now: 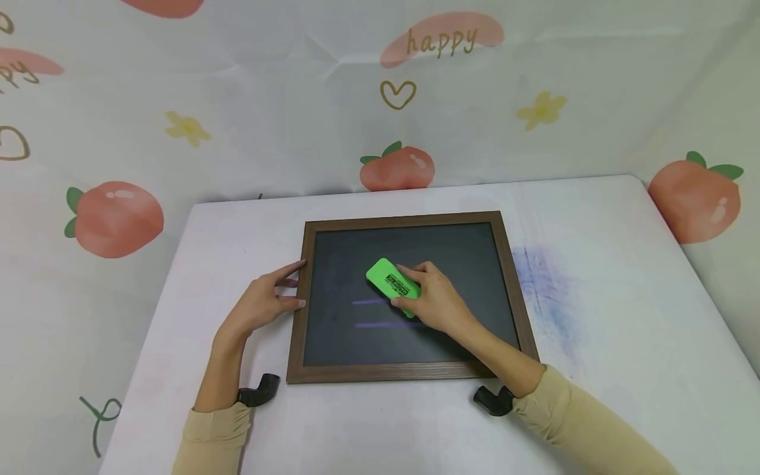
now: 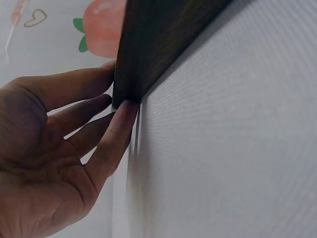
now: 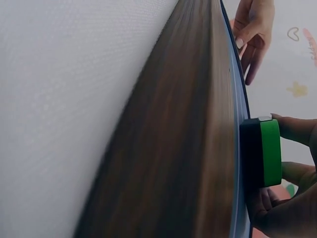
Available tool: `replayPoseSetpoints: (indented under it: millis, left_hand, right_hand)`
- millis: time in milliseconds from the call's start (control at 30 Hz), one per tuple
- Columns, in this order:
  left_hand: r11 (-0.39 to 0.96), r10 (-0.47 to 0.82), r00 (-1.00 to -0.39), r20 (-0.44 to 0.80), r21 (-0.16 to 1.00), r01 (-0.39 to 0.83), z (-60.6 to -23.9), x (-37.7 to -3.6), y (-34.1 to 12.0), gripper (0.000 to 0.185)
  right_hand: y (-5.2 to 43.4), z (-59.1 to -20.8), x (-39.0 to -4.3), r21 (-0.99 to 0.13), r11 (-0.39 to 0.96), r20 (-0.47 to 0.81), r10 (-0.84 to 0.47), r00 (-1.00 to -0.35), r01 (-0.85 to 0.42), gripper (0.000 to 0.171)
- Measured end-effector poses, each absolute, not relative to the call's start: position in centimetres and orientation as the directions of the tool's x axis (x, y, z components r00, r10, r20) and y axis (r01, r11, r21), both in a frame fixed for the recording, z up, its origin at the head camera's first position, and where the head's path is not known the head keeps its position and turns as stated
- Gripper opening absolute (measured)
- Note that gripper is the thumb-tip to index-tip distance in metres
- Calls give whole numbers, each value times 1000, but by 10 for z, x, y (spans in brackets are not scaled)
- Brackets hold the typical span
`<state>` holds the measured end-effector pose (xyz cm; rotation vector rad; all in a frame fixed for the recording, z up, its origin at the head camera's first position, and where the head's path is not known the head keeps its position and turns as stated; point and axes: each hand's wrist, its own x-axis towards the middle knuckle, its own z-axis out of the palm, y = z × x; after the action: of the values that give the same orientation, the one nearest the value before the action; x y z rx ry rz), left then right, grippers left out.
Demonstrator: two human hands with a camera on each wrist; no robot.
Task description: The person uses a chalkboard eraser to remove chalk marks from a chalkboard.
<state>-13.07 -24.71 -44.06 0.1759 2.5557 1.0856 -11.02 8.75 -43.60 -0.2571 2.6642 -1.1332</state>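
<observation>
A small blackboard point(image 1: 350, 264) in a brown wooden frame point(image 1: 368, 372) lies on the white table. Two short purple lines point(image 1: 382, 325) show on its dark surface, their right ends hidden by the eraser and hand. My right hand point(image 1: 438, 300) pinches a green board eraser point(image 1: 388, 277) between thumb and fingers. In the right wrist view the eraser's dark underside point(image 3: 251, 153) meets the board. Over at the left edge of the frame, my left hand point(image 1: 261, 302) touches the wood with outstretched fingers and thumb, as the left wrist view point(image 2: 59, 148) also shows.
Bluish-purple smudges point(image 1: 543, 290) mark the white table point(image 1: 600, 264) right of the board. A black wrist mount point(image 1: 259, 390) sits at the left wrist and another point(image 1: 494, 400) at the right. Behind the table hangs a white cloth point(image 1: 285, 112) with peach and flower prints.
</observation>
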Motion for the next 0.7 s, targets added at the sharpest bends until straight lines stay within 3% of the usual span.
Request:
replayPoseSetpoints:
  millis: [700]
  left_hand:
    - [715,246,-930,-273,699,-16,-441,-131,-247,76]
  right_hand:
    - [56,-433,-113,-726,679,-155,-321,-934,-113,68]
